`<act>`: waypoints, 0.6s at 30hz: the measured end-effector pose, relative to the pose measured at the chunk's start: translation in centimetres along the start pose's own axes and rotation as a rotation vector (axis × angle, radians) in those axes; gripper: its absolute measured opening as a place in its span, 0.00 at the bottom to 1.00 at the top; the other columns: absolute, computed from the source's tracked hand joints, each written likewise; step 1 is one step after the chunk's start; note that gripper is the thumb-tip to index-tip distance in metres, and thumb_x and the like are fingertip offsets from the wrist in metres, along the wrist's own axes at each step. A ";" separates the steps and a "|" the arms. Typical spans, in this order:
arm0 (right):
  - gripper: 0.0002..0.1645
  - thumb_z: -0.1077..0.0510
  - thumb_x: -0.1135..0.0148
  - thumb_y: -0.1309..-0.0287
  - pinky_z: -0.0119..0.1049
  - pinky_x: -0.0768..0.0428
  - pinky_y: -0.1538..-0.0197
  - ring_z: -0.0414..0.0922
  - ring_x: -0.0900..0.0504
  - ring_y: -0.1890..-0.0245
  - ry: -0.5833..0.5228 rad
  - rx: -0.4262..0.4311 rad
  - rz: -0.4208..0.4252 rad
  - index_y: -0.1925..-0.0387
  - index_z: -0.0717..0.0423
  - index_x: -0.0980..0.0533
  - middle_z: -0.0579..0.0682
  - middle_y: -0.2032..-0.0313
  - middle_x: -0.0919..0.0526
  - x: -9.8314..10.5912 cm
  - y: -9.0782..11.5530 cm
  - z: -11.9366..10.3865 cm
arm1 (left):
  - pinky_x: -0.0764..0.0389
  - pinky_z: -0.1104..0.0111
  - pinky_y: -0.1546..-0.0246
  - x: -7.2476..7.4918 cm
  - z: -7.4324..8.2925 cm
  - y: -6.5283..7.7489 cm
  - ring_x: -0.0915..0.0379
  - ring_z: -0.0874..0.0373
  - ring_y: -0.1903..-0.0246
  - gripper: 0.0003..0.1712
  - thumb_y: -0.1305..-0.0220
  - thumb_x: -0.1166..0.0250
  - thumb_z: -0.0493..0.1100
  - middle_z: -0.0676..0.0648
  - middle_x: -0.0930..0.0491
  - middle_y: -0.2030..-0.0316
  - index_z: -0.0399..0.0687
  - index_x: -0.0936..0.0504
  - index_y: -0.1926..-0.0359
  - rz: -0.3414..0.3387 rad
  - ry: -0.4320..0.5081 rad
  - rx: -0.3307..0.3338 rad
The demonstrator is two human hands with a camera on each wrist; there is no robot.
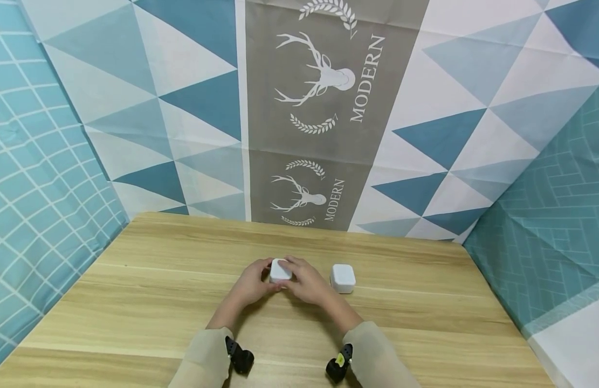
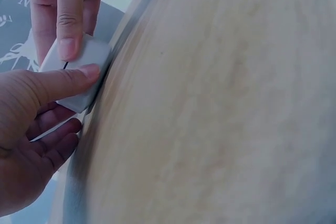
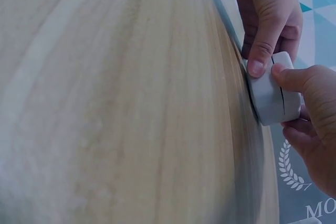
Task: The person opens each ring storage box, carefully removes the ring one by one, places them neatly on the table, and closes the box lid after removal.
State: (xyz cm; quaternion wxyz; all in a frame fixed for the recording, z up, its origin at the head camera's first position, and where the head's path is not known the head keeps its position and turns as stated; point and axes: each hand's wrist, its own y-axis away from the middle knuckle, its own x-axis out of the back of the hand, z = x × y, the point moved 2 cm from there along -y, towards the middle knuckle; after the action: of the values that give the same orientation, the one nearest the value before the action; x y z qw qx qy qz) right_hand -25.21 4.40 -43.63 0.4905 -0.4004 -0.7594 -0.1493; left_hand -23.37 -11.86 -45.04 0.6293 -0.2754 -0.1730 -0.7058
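A small white box (image 1: 280, 272) with rounded corners sits on the wooden table, between both hands. My left hand (image 1: 252, 281) grips its left side, the thumb lying along the near face in the left wrist view. From the right, my right hand (image 1: 306, 280) holds the same box, its thumb on the near face too. A thin dark seam runs across the box (image 3: 270, 95) in the right wrist view, with both thumbtips close to it. Fingers hide much of its far sides. Another white box (image 1: 343, 278) of similar look stands just right of my right hand.
The wood-grain table (image 1: 134, 302) reaches back to a patterned cloth (image 1: 202, 108) with triangles and deer heads. Tiled-print cloths hang at the left (image 1: 32, 161) and right sides. A small black device (image 1: 241, 360) sits on each sleeve cuff.
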 end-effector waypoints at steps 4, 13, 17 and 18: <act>0.31 0.50 0.41 0.39 0.48 0.35 0.33 0.54 0.36 0.34 -0.008 -0.005 -0.020 0.36 0.54 0.33 0.60 0.35 0.35 0.2 0.0 0.0 | 0.26 0.57 0.43 -0.1 0.1 0.0 0.27 0.48 0.48 0.34 0.54 0.26 0.38 0.41 0.23 0.52 0.37 0.27 0.43 0.011 -0.003 -0.009; 0.30 0.52 0.42 0.39 0.49 0.35 0.34 0.56 0.36 0.34 -0.050 0.010 -0.021 0.37 0.56 0.33 0.62 0.35 0.34 0.3 -0.1 0.1 | 0.28 0.54 0.42 -0.2 0.1 0.2 0.28 0.46 0.47 0.36 0.53 0.27 0.38 0.40 0.23 0.51 0.36 0.28 0.42 0.017 -0.016 -0.006; 0.30 0.51 0.42 0.39 0.50 0.34 0.34 0.56 0.36 0.34 -0.062 -0.003 -0.025 0.37 0.55 0.32 0.63 0.35 0.34 0.3 -0.1 0.2 | 0.29 0.53 0.40 -0.2 0.1 0.1 0.29 0.45 0.46 0.37 0.54 0.27 0.38 0.40 0.23 0.50 0.36 0.29 0.41 0.024 -0.007 0.006; 0.30 0.51 0.42 0.38 0.51 0.35 0.34 0.57 0.36 0.34 -0.070 -0.006 -0.025 0.37 0.55 0.32 0.63 0.35 0.35 0.4 -0.1 0.2 | 0.30 0.53 0.40 -0.2 0.2 0.1 0.29 0.45 0.46 0.37 0.54 0.27 0.38 0.39 0.23 0.50 0.36 0.29 0.41 0.026 -0.006 0.006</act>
State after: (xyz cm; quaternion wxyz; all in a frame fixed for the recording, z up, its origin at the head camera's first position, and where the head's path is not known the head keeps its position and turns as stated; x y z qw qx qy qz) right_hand -25.51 4.61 -43.39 0.4606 -0.3973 -0.7805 -0.1439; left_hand -23.21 -11.66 -45.03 0.6387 -0.2782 -0.1733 -0.6962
